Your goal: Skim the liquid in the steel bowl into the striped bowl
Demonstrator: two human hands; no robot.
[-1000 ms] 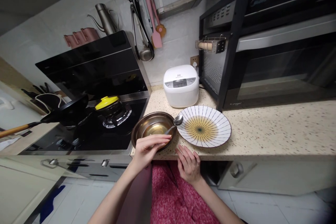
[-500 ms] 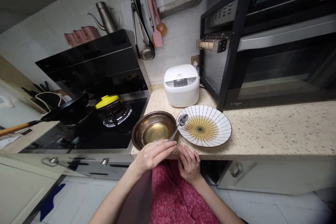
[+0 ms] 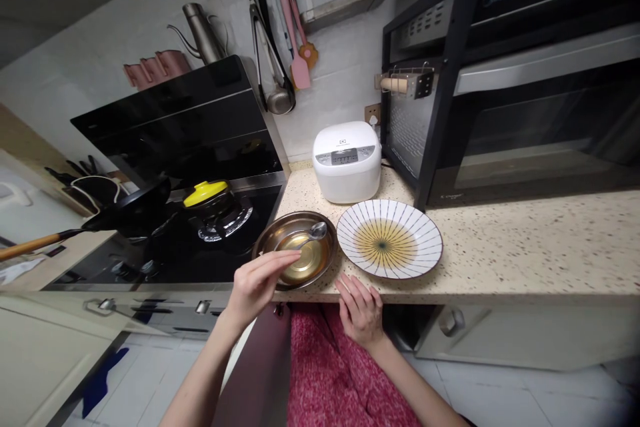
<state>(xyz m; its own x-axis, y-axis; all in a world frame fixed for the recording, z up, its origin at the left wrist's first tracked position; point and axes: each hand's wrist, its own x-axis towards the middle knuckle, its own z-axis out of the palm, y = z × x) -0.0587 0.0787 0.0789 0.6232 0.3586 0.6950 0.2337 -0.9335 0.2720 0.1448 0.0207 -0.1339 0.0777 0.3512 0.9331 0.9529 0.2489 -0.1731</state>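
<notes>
A metal spoon is held in my left hand, its bowl over the steel basin. Pale yellow liquid lies in the bottom of that basin. My right hand rests at the counter's front edge with its fingers stretched out and nothing in it. Just beyond those fingers is a white plate with dark radiating stripes. A shallow pool of yellowish-brown liquid covers the plate's middle.
A white rice cooker stands behind the plate. To the left, a pot with a yellow lid and a black wok sit on the stove. A dark rack with an oven rises at the right. Utensils hang on the wall.
My left hand has moved left, carrying the spoon from the plate's left rim to over the steel basin. The right hand stays at the counter edge.
</notes>
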